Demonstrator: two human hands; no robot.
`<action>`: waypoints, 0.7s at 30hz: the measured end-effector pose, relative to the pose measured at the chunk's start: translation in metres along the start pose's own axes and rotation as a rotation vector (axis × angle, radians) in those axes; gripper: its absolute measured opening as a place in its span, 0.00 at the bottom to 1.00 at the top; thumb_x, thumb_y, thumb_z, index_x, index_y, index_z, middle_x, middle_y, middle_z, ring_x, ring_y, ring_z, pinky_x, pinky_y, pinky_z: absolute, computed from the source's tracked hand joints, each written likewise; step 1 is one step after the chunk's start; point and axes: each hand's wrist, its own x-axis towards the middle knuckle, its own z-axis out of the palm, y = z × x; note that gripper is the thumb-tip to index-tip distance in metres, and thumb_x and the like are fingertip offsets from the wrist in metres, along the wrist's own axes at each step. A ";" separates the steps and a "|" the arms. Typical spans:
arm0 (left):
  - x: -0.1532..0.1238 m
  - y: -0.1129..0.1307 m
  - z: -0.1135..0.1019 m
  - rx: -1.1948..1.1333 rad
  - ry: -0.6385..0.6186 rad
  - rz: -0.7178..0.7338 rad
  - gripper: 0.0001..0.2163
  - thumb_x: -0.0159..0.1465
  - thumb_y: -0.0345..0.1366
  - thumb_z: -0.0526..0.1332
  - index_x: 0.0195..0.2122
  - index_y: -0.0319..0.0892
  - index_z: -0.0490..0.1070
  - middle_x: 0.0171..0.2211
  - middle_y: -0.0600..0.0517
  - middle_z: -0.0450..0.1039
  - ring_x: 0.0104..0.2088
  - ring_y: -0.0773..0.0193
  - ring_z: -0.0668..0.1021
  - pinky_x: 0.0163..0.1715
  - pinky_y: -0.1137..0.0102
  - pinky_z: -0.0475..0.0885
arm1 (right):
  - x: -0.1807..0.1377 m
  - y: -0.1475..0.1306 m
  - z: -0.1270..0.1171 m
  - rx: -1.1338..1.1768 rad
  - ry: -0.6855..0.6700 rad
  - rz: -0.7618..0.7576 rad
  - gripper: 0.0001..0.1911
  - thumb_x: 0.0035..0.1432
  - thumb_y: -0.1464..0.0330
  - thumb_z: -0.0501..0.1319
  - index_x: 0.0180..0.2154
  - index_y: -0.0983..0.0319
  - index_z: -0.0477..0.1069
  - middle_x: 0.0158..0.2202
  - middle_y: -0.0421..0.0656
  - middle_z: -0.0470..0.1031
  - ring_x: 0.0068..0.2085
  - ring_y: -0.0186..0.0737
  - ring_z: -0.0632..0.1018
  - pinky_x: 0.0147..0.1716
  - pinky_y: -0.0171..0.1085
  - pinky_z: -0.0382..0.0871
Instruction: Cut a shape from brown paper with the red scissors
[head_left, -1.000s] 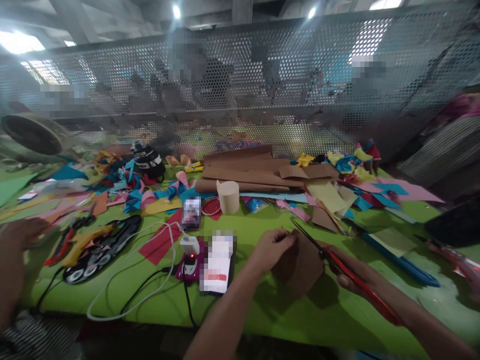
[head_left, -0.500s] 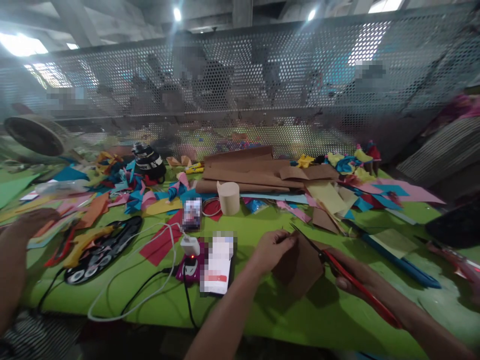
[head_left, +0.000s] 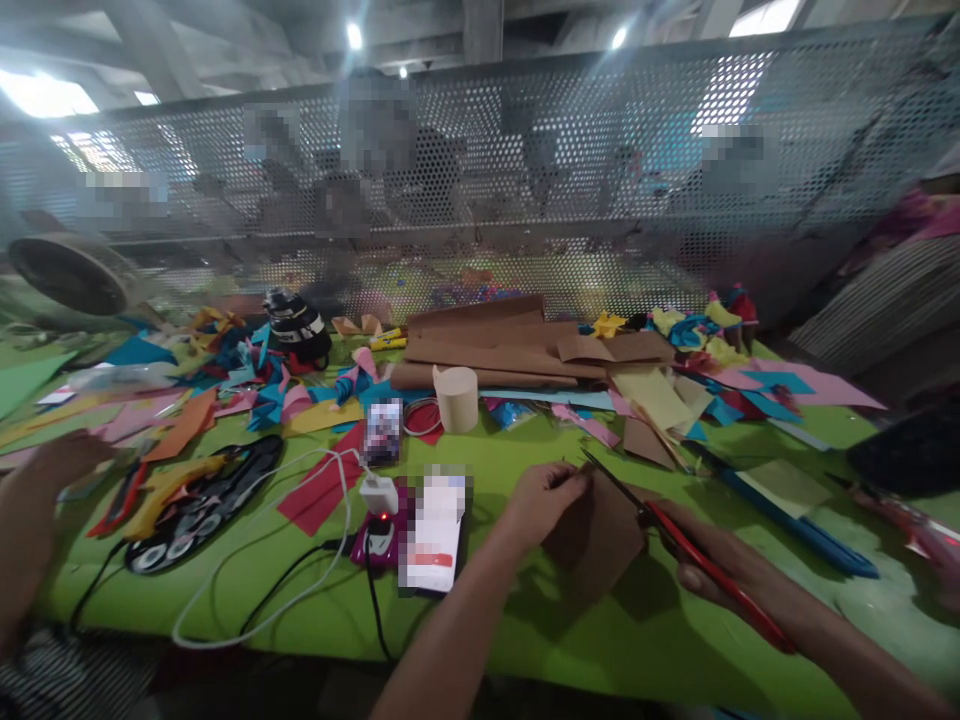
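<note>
A piece of brown paper [head_left: 600, 535] is pinched at its upper left edge between the thumb and fingers of my left hand [head_left: 547, 500]. My right hand [head_left: 709, 555] is wrapped round a pair of scissors [head_left: 720, 580] with red handles and dark blades. The blades lie along the upper edge of the brown paper, their tip close to my left fingertips. Whether the blades are parted is hard to make out. Both hands are just above the green tabletop [head_left: 517, 625].
Left of my arm are a phone [head_left: 435, 530], a purple power strip [head_left: 379, 540] and loose cables. Behind stand a tape roll [head_left: 457, 400] and brown paper sheets [head_left: 495, 350]. A blue-handled tool [head_left: 795, 520] lies right. Another person's hand [head_left: 64, 460] reaches in at far left.
My hands, the scissors and the brown paper hold nearly the same position. At the far left, the other person's hand has shifted slightly on the papers.
</note>
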 end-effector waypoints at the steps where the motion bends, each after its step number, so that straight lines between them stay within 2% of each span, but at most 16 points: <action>1: 0.000 0.000 0.000 -0.003 0.000 -0.004 0.17 0.56 0.52 0.64 0.29 0.41 0.74 0.27 0.54 0.70 0.30 0.62 0.68 0.33 0.67 0.59 | -0.001 0.000 0.000 -0.002 -0.006 -0.006 0.37 0.57 0.43 0.61 0.59 0.57 0.75 0.55 0.54 0.81 0.52 0.65 0.82 0.47 0.54 0.79; 4: -0.001 -0.001 0.000 -0.014 0.005 -0.003 0.17 0.57 0.52 0.64 0.29 0.41 0.75 0.26 0.54 0.70 0.30 0.63 0.68 0.33 0.67 0.60 | -0.002 -0.001 0.002 -0.002 0.003 -0.015 0.36 0.58 0.43 0.61 0.60 0.57 0.75 0.56 0.54 0.80 0.54 0.64 0.81 0.50 0.54 0.78; 8: 0.001 -0.002 0.002 -0.010 0.012 0.017 0.17 0.57 0.52 0.65 0.29 0.41 0.75 0.27 0.54 0.71 0.31 0.62 0.70 0.33 0.68 0.61 | 0.002 -0.006 0.003 -0.018 0.012 0.012 0.36 0.58 0.43 0.61 0.60 0.57 0.74 0.57 0.55 0.79 0.54 0.65 0.81 0.49 0.53 0.79; 13: 0.002 -0.001 0.004 -0.010 0.030 0.010 0.16 0.57 0.51 0.65 0.27 0.41 0.73 0.25 0.54 0.70 0.31 0.62 0.70 0.33 0.68 0.61 | 0.008 -0.003 0.007 -0.009 0.082 0.073 0.35 0.57 0.41 0.62 0.55 0.57 0.78 0.51 0.52 0.83 0.52 0.65 0.81 0.50 0.54 0.78; 17: 0.001 0.001 0.003 -0.060 0.103 -0.030 0.17 0.57 0.52 0.66 0.27 0.42 0.73 0.26 0.55 0.71 0.32 0.62 0.71 0.34 0.68 0.62 | 0.008 0.008 0.006 -0.089 0.160 0.153 0.29 0.57 0.43 0.60 0.48 0.56 0.80 0.44 0.49 0.86 0.43 0.61 0.84 0.38 0.48 0.79; 21: 0.001 0.003 0.003 -0.170 0.137 -0.043 0.18 0.56 0.53 0.67 0.31 0.42 0.75 0.28 0.54 0.73 0.34 0.61 0.73 0.37 0.68 0.64 | 0.003 0.030 -0.002 -0.374 0.295 0.248 0.21 0.57 0.54 0.60 0.47 0.56 0.78 0.37 0.49 0.85 0.34 0.59 0.83 0.28 0.45 0.73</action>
